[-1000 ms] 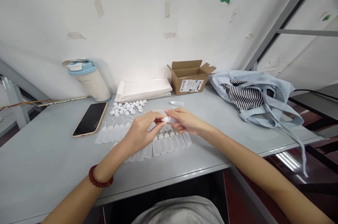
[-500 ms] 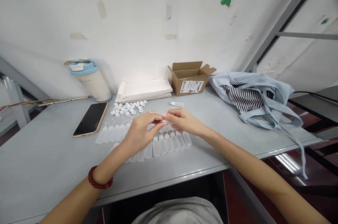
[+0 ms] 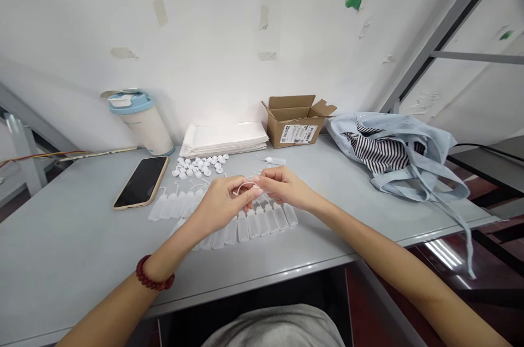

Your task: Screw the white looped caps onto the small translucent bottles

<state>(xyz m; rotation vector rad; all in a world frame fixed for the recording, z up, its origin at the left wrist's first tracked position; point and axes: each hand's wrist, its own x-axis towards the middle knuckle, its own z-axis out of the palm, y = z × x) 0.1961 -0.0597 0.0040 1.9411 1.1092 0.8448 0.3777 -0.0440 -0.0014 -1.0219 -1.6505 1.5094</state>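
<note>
My left hand [image 3: 224,197] and my right hand [image 3: 282,186] meet fingertip to fingertip above the table. Between them is a small squeeze bottle, mostly hidden by my fingers, with its thin curved white spout [image 3: 244,184] arching over my left fingers. My left thumb and fingers pinch near the spout's base, while my right fingers close around the body side. Under and beside my hands lie rows of translucent squeeze bottles [image 3: 262,221] with curved spouts, and another group of bottles [image 3: 174,205] to the left. A single bottle [image 3: 275,161] lies behind my right hand.
Small white caps [image 3: 198,166] form a loose pile at the back. Behind them lies a stack of white envelopes [image 3: 225,138], beside an open cardboard box [image 3: 298,126]. A phone [image 3: 141,182] and a tumbler [image 3: 143,126] are left; a blue cloth bag [image 3: 393,145] is right.
My left fingers have opened slightly and shifted around the bottle's top, and the curved spout now shows between my hands. The things on the table have stayed put.
</note>
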